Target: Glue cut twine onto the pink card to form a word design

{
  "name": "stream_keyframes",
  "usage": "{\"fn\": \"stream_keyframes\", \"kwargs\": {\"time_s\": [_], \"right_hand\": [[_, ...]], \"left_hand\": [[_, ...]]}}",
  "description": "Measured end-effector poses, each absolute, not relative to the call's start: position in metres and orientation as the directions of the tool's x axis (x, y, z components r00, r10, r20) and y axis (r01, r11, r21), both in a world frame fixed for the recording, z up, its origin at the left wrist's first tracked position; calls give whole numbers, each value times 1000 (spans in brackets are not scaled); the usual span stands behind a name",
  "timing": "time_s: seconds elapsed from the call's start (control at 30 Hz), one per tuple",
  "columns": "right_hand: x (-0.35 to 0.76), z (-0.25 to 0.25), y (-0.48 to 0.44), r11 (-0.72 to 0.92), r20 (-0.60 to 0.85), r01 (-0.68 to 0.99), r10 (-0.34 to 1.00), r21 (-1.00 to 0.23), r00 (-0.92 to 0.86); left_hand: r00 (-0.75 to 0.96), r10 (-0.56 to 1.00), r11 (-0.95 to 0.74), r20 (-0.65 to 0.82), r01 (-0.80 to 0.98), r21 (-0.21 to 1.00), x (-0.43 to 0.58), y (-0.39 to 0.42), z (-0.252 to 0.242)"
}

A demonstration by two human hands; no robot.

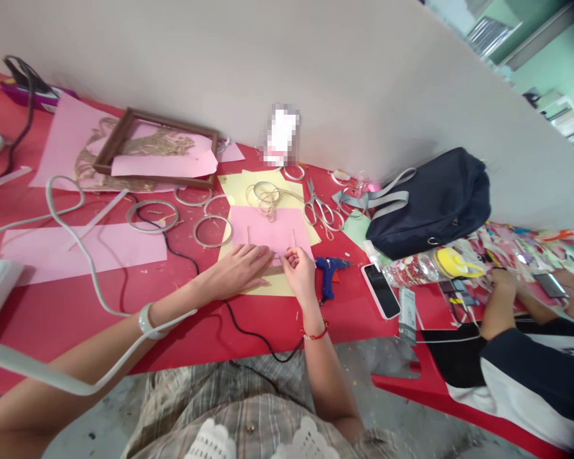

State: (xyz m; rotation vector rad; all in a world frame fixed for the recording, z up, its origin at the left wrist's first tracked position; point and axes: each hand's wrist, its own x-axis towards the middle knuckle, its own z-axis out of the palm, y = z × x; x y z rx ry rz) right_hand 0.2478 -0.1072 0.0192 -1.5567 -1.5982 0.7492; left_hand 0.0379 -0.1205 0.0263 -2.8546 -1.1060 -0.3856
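No text can be read; the print on the small grey box (407, 317) is blurred.

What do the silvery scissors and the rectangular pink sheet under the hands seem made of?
Silvery scissors: probably smooth metal, handles included, given the uniform grey sheen.
Rectangular pink sheet: matte, likely paper or thin card, as it lies flat without shine.

a red bracelet (316, 335) and pale wristband (146, 320) accompany plaid clothing (263, 417)
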Motion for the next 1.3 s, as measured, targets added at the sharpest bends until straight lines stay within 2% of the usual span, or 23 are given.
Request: {"fn": "stream_keyframes", "kwargs": {"time_s": [0.33, 0.63, 1.3], "right_hand": [[247, 16, -108, 130, 180, 565, 983, -815, 34], [246, 16, -107, 119, 157, 593, 988, -797, 13], [248, 20, -104, 93, 121, 576, 993, -812, 12]], "left_hand": [[704, 662, -739, 258, 670, 66, 38, -121, 27], [717, 654, -742, 240, 670, 20, 39, -121, 29], [698, 675, -732, 239, 674, 100, 39, -121, 27]]}}
